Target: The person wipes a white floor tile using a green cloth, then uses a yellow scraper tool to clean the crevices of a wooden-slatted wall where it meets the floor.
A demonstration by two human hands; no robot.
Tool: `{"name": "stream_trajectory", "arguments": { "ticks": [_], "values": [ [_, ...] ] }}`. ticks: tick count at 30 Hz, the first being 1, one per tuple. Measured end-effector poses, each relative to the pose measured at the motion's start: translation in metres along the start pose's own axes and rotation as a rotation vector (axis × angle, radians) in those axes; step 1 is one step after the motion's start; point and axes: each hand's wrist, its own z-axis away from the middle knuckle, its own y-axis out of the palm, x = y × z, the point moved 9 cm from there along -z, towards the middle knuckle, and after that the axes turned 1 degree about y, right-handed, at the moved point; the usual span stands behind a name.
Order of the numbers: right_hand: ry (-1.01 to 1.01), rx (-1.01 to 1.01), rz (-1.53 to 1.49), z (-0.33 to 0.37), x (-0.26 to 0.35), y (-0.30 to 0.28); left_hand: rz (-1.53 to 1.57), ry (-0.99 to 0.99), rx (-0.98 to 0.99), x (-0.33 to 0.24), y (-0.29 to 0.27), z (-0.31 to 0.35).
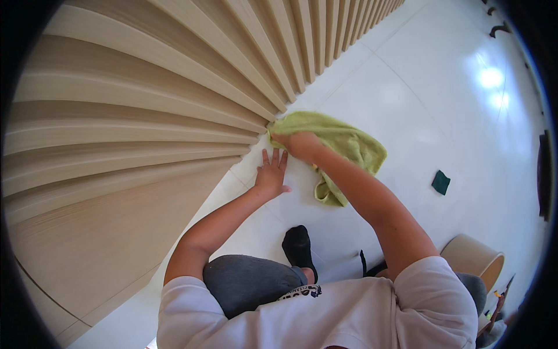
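A light green cloth lies spread and rumpled on the white tiled floor, one end against the foot of the slatted wood panel. My right hand is closed on that end of the cloth, its fingertips pointing at the base of the slats. Part of the fingers is hidden in the fabric. Just left of it, my left hand rests flat on the floor with its fingers spread, holding nothing. Its fingertips are close to the cloth's near edge.
A small dark green pad lies on the floor to the right. Behind my right arm stands a round wooden-coloured drum-like object, with small items beside it. My black-socked foot is below the hands. Dark furniture feet show at the far right.
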Motion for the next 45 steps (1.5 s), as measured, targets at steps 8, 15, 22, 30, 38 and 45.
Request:
{"name": "stream_trajectory", "arguments": {
  "ticks": [8, 15, 22, 30, 38, 45],
  "values": [
    [0.17, -0.21, -0.121, 0.015, -0.004, 0.004, 0.044, 0.015, -0.036, 0.003, -0.003, 0.003],
    [-0.012, -0.128, -0.075, 0.002, -0.007, 0.01, 0.062, 0.009, -0.046, 0.001, -0.006, 0.003],
    [0.151, -0.202, -0.271, 0.009, -0.012, -0.005, 0.073, 0.011, -0.054, 0.004, -0.004, 0.005],
    [0.004, -0.094, -0.042, 0.004, -0.001, 0.005, 0.044, -0.003, -0.031, 0.006, 0.0, 0.001],
    [0.176, -0.235, -0.031, 0.007, -0.003, 0.004, 0.058, 0.014, -0.061, 0.002, -0.004, 0.002],
    [0.286, -0.238, -0.066, 0.005, -0.005, 0.021, 0.058, 0.025, -0.042, 0.007, 0.001, 0.001]
  ]
}}
